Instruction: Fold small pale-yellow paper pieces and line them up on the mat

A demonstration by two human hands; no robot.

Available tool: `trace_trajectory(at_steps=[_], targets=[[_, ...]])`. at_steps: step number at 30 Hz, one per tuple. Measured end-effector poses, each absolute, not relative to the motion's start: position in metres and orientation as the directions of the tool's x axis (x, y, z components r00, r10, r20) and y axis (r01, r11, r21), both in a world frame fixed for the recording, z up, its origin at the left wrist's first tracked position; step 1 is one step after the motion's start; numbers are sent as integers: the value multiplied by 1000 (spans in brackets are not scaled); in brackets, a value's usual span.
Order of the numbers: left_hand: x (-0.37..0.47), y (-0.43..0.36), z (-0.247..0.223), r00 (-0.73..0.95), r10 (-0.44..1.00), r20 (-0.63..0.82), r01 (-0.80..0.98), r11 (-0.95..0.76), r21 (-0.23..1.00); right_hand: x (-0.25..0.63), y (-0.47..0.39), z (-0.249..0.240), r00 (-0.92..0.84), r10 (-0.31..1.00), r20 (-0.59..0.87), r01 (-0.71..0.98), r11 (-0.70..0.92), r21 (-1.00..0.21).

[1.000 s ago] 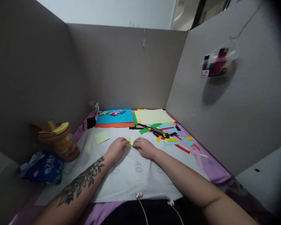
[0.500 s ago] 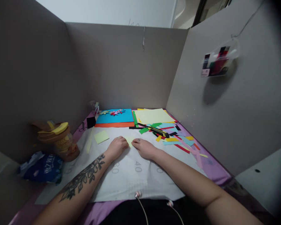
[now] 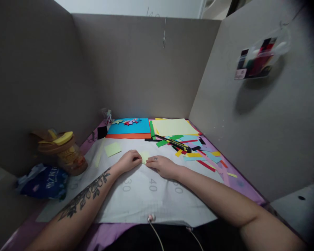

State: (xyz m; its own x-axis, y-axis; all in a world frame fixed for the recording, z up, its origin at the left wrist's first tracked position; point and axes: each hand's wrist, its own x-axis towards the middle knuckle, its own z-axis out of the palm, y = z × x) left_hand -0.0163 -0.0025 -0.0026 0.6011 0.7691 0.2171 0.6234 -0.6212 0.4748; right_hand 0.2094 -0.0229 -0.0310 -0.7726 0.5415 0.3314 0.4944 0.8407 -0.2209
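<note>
A small pale yellow-green paper (image 3: 144, 156) lies between my hands on the white sheet (image 3: 138, 205). My left hand (image 3: 130, 161) has its fingers curled together at the paper's left edge. On the other side, my right hand (image 3: 162, 165) rests its fingers, held together, on the lower right edge. Another pale green square (image 3: 113, 149) lies flat to the left, beside a long pale strip (image 3: 99, 155). Behind my right hand are a black and yellow cutter (image 3: 179, 145) and many coloured paper scraps (image 3: 203, 157).
At the left stand a brown cup with a yellow lid (image 3: 72, 158) and a blue packet (image 3: 43, 183). Blue card (image 3: 128, 128) with paper stars and a cream paper stack (image 3: 175, 127) lie at the back. Grey panels enclose the table; a clear pouch (image 3: 261, 59) hangs right.
The camera view has shifted a little. My right hand's fingers have flattened and moved in over the paper's edge, while my left hand stays at its left side.
</note>
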Motion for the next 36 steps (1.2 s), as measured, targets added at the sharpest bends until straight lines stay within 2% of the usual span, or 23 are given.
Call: trace_trajectory(at_steps=[8, 13, 19, 25, 31, 36], targets=[[-1, 5, 3, 464, 886, -2, 778, -407, 479, 213, -23, -28, -782, 524, 337, 445, 849, -287], [3, 10, 1, 420, 906, -52, 815, -352, 460, 213, -24, -26, -775, 534, 338, 444, 840, -311], [6, 6, 3, 398, 917, -28, 844, -354, 402, 211, -24, -25, -774, 536, 337, 452, 840, -299], [8, 1, 1, 382, 924, 17, 841, -355, 409, 202, -29, -19, -754, 590, 288, 522, 805, -283], [-6, 9, -4, 340, 928, 150, 762, -366, 534, 185, -30, -14, -713, 668, 211, 635, 744, -209], [-16, 15, -11, 301, 941, 155, 713, -330, 619, 172, -24, -18, -679, 711, 180, 680, 702, -211]])
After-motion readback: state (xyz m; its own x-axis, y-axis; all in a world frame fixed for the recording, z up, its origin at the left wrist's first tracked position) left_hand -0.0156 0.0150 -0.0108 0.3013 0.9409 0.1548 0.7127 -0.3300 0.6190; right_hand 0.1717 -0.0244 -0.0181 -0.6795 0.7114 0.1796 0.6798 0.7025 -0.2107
